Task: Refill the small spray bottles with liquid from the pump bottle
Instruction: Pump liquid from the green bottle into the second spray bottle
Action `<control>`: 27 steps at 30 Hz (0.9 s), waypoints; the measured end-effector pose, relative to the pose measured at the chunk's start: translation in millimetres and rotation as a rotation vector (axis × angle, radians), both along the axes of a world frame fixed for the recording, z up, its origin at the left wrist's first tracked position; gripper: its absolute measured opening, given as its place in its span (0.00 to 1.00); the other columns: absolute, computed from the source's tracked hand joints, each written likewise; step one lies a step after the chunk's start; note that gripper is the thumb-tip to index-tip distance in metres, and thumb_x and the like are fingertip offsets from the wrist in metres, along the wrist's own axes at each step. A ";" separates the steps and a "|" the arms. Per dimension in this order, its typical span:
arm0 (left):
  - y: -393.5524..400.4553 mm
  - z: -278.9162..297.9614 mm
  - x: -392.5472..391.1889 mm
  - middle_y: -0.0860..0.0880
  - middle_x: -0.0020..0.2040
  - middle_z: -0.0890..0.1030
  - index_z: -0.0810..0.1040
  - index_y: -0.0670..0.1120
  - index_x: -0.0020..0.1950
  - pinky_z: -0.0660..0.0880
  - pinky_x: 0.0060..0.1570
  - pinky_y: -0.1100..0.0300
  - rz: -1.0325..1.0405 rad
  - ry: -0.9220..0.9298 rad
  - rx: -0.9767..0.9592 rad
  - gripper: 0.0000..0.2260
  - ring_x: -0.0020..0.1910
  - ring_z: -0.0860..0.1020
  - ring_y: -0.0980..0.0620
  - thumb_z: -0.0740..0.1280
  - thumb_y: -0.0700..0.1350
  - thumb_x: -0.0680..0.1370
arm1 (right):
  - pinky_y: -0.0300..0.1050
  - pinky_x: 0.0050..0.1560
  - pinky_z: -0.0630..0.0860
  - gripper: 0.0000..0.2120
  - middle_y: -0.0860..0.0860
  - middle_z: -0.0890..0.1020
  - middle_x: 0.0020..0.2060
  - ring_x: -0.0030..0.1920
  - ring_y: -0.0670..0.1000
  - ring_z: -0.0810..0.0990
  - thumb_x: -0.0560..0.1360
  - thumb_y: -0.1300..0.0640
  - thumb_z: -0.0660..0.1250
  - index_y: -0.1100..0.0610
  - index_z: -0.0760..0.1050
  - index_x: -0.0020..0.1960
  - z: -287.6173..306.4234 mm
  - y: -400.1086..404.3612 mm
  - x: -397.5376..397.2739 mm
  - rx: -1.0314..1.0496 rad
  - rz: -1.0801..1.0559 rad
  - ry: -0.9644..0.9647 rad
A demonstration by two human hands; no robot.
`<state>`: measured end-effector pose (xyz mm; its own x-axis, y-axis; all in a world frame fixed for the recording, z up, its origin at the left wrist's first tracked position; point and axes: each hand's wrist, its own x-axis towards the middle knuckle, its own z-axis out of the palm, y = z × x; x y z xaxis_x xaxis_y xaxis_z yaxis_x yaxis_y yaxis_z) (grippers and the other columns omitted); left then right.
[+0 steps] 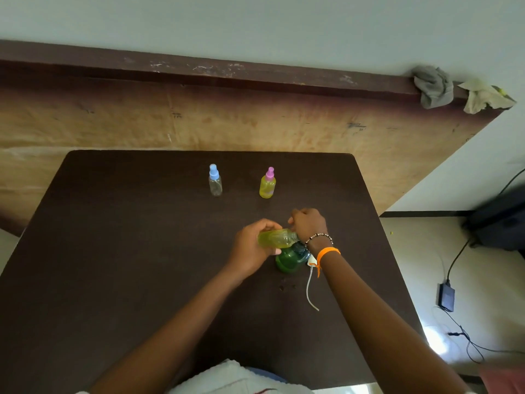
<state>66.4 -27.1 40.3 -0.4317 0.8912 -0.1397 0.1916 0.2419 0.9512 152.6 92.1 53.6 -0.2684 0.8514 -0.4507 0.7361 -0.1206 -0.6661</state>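
Note:
My left hand (251,248) grips a small spray bottle (277,238) full of yellow liquid, held on its side above the table. My right hand (308,224) is curled at that bottle's neck; what it pinches is hidden by the fingers. Just below stands the green pump bottle (289,258), open-topped. Its white pump head with a long dip tube (309,285) lies on the table beside it. Farther back stand a clear spray bottle with a blue cap (215,180) and a yellow-filled spray bottle with a pink cap (267,184).
The dark brown table (142,237) ends against a wooden board at the back. Rags (434,86) hang on the ledge at the upper right. On the floor to the right lie a black adapter with cables (446,297) and a dark bag (500,220).

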 end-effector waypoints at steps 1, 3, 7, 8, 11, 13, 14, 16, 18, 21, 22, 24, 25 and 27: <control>0.1 -0.7 0.0 0.54 0.45 0.81 0.79 0.48 0.48 0.73 0.46 0.66 0.000 0.000 -0.004 0.19 0.45 0.78 0.58 0.76 0.32 0.62 | 0.51 0.53 0.77 0.13 0.60 0.84 0.45 0.47 0.61 0.80 0.75 0.53 0.59 0.57 0.78 0.38 -0.7 -2.6 0.0 0.043 -0.031 -0.002; 0.1 -2.8 -0.3 0.54 0.45 0.81 0.79 0.49 0.48 0.73 0.46 0.65 0.003 -0.001 -0.008 0.19 0.45 0.78 0.57 0.76 0.33 0.62 | 0.56 0.54 0.78 0.15 0.60 0.84 0.43 0.47 0.63 0.81 0.73 0.51 0.59 0.59 0.79 0.38 -1.8 -5.4 -1.1 0.072 -0.056 0.008; -0.8 -2.8 -0.8 0.56 0.44 0.81 0.79 0.50 0.47 0.73 0.44 0.68 -0.006 -0.003 0.004 0.19 0.43 0.78 0.60 0.76 0.33 0.62 | 0.52 0.54 0.77 0.15 0.60 0.84 0.45 0.48 0.61 0.81 0.76 0.53 0.60 0.58 0.78 0.36 -0.1 -1.7 -1.1 0.028 -0.024 0.003; -1.2 -1.1 -0.6 0.57 0.44 0.81 0.79 0.51 0.47 0.72 0.43 0.70 -0.011 -0.006 0.008 0.19 0.42 0.77 0.63 0.76 0.33 0.63 | 0.49 0.52 0.76 0.15 0.60 0.84 0.48 0.48 0.59 0.80 0.77 0.54 0.59 0.58 0.79 0.37 1.1 0.7 -1.5 -0.021 0.015 -0.005; -1.1 1.6 -2.3 0.57 0.44 0.80 0.79 0.50 0.48 0.72 0.42 0.72 -0.012 -0.018 0.015 0.18 0.41 0.77 0.66 0.75 0.33 0.63 | 0.45 0.50 0.71 0.16 0.61 0.83 0.53 0.52 0.58 0.79 0.80 0.56 0.58 0.63 0.82 0.49 7.1 5.5 -6.3 -0.153 0.190 -0.029; -1.3 1.2 -2.1 0.57 0.44 0.81 0.79 0.50 0.48 0.72 0.42 0.72 -0.013 -0.019 0.013 0.18 0.42 0.77 0.64 0.75 0.33 0.63 | 0.42 0.46 0.69 0.15 0.60 0.83 0.50 0.50 0.57 0.79 0.79 0.56 0.59 0.61 0.82 0.46 4.0 6.7 -5.7 -0.116 0.171 -0.025; -1.3 0.9 -1.6 0.57 0.44 0.81 0.79 0.50 0.48 0.72 0.43 0.71 -0.012 -0.018 0.014 0.19 0.42 0.77 0.64 0.75 0.33 0.63 | 0.42 0.44 0.70 0.14 0.58 0.83 0.45 0.47 0.56 0.79 0.78 0.56 0.60 0.59 0.81 0.42 2.1 5.7 -4.2 -0.089 0.136 -0.014; -0.7 -0.9 -0.8 0.56 0.45 0.81 0.79 0.50 0.48 0.73 0.44 0.69 -0.012 -0.010 0.006 0.19 0.43 0.78 0.61 0.75 0.33 0.63 | 0.45 0.45 0.74 0.14 0.57 0.83 0.39 0.44 0.57 0.79 0.77 0.55 0.60 0.57 0.78 0.36 -2.9 0.0 -1.1 -0.013 -0.012 0.037; -0.2 -2.6 0.2 0.54 0.46 0.81 0.79 0.48 0.49 0.73 0.45 0.67 -0.011 -0.008 -0.004 0.18 0.45 0.78 0.59 0.75 0.33 0.63 | 0.52 0.53 0.77 0.13 0.58 0.83 0.41 0.46 0.60 0.81 0.75 0.52 0.59 0.57 0.78 0.38 -5.5 -3.8 0.7 0.090 -0.077 0.027; -0.8 -3.4 0.2 0.53 0.47 0.81 0.79 0.48 0.49 0.73 0.46 0.65 -0.010 -0.012 -0.004 0.19 0.46 0.79 0.57 0.75 0.33 0.63 | 0.56 0.56 0.76 0.14 0.58 0.84 0.42 0.47 0.61 0.81 0.74 0.51 0.59 0.58 0.79 0.42 -6.3 -6.2 1.1 0.141 -0.089 0.010; -1.2 -3.1 0.2 0.53 0.47 0.81 0.79 0.48 0.49 0.73 0.46 0.66 -0.011 -0.009 -0.001 0.19 0.46 0.79 0.57 0.75 0.33 0.63 | 0.56 0.56 0.76 0.14 0.58 0.84 0.42 0.47 0.61 0.81 0.74 0.52 0.59 0.59 0.79 0.40 -5.3 -5.4 0.7 0.125 -0.077 0.013; -1.0 -2.0 0.1 0.53 0.46 0.81 0.79 0.48 0.49 0.73 0.45 0.65 -0.012 -0.001 0.003 0.19 0.45 0.78 0.57 0.76 0.33 0.63 | 0.51 0.53 0.76 0.14 0.57 0.83 0.42 0.48 0.60 0.80 0.76 0.54 0.60 0.57 0.79 0.37 -3.2 -1.2 -0.1 0.044 -0.020 -0.013; -0.3 -2.1 -0.1 0.53 0.46 0.81 0.79 0.48 0.48 0.73 0.46 0.64 -0.013 -0.002 0.010 0.19 0.45 0.78 0.57 0.76 0.33 0.63 | 0.47 0.48 0.75 0.14 0.57 0.82 0.43 0.47 0.59 0.79 0.77 0.55 0.60 0.58 0.80 0.38 0.3 1.9 -1.5 -0.013 0.048 -0.043; 1.1 -3.3 -1.3 0.53 0.45 0.81 0.78 0.50 0.47 0.74 0.47 0.60 -0.013 -0.008 0.026 0.19 0.44 0.78 0.56 0.76 0.33 0.62 | 0.43 0.39 0.70 0.15 0.57 0.81 0.44 0.45 0.55 0.76 0.78 0.55 0.59 0.61 0.83 0.45 6.9 6.3 -5.7 -0.091 0.189 -0.098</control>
